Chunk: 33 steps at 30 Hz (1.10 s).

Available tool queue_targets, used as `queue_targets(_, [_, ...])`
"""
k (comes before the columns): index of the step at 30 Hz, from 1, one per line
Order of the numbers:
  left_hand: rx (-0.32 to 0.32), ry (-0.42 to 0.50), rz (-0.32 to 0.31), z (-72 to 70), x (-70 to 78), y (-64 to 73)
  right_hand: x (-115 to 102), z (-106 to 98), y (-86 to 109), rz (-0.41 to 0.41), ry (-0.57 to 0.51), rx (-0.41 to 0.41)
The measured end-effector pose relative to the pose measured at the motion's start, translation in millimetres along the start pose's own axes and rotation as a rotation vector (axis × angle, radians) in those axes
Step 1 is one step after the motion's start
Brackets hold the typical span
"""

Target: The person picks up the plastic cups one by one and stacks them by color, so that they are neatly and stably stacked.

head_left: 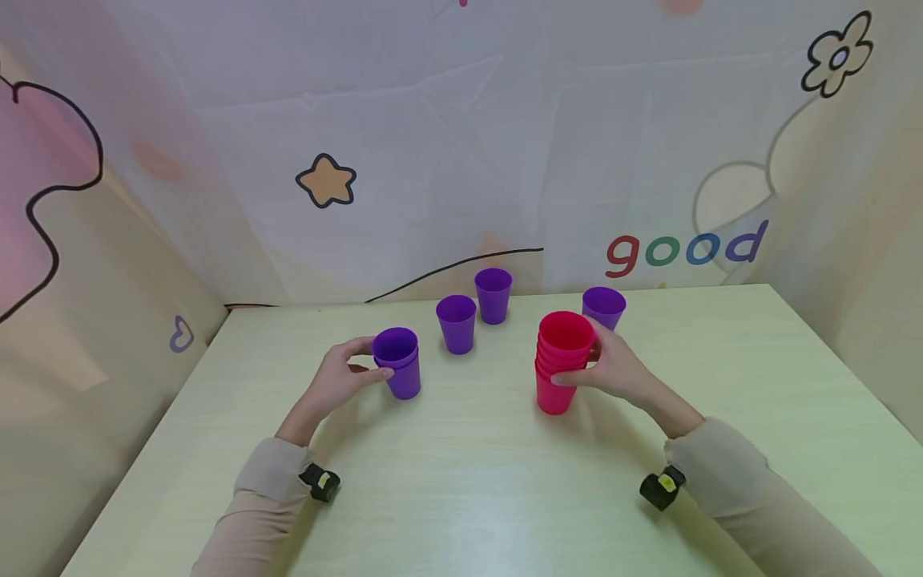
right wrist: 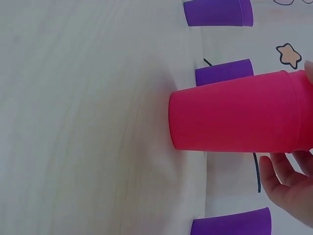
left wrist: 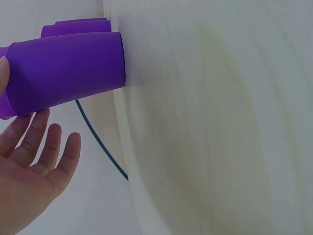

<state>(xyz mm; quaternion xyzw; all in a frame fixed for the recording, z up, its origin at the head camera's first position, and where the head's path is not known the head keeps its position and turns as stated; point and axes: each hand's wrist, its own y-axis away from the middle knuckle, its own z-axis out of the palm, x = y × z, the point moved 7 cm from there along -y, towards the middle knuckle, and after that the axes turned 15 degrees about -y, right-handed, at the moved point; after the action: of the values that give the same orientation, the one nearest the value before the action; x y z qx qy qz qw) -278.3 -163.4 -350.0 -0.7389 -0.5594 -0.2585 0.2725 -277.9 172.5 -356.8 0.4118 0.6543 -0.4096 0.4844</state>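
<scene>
At the left, my left hand [head_left: 337, 380] pinches a nested pair of purple cups [head_left: 405, 378] by the upper part, thumb in front and fingers behind. The left wrist view shows these cups [left wrist: 68, 71] upright against the tabletop, the other fingers [left wrist: 61, 164] spread loosely. My right hand [head_left: 618, 362] grips a stack of several nested red cups [head_left: 555, 394] near the rims. Its thumb lies across the front. The stack is upright; the right wrist view shows the lowest red cup's [right wrist: 230, 117] base at the table, though contact cannot be told.
Two single purple cups, one nearer [head_left: 457, 327] and one farther back [head_left: 493, 298], stand upright between the hands. Another purple cup [head_left: 606, 304] is behind my right hand, partly hidden. The pale table [head_left: 461, 481] ends at a printed cloth backdrop [head_left: 433, 160].
</scene>
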Motion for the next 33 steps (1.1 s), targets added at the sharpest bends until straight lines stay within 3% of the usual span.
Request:
queue_targets(9, [0.004, 0.010, 0.006, 1.0, -2.9, -0.3, 4, -1, -19.1, 0.007, 0.009, 0.074])
queue_targets(17, [-0.001, 0.020, 0.004, 11.5, -35.3, -13.6, 7, -4, -30.1, 0.019, 0.021, 0.100])
queue_targets(23, [0.001, 0.014, 0.009, 12.3, -34.6, -14.8, -1, -9, -24.0, 0.014, 0.063, 0.088])
queue_targets(33, [0.014, 0.033, 0.017, 10.9, -34.3, -13.4, -6, -37, -2.4, -0.015, 0.098, 0.077])
